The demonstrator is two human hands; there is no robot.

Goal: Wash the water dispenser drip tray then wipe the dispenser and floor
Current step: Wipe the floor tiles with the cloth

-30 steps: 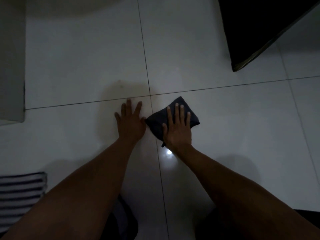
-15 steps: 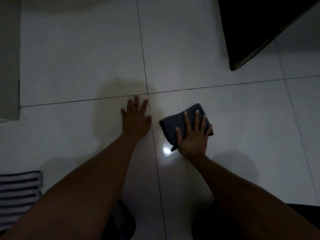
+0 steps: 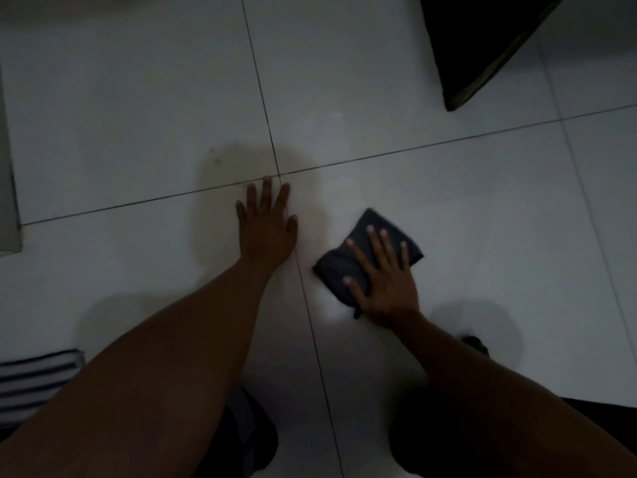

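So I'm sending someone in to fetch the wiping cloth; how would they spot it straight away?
Start at the pale tiled floor, where two dark grout lines cross just ahead of the flat left hand. On the tile to the right of that crossing, the right hand presses on a dark grey folded cloth. It is the only small dark soft thing lying there.

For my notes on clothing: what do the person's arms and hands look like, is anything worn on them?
Both forearms are bare, with no sleeves visible. The left hand and right hand wear no gloves. No rings, watch or bracelets are visible, though the picture is dim.
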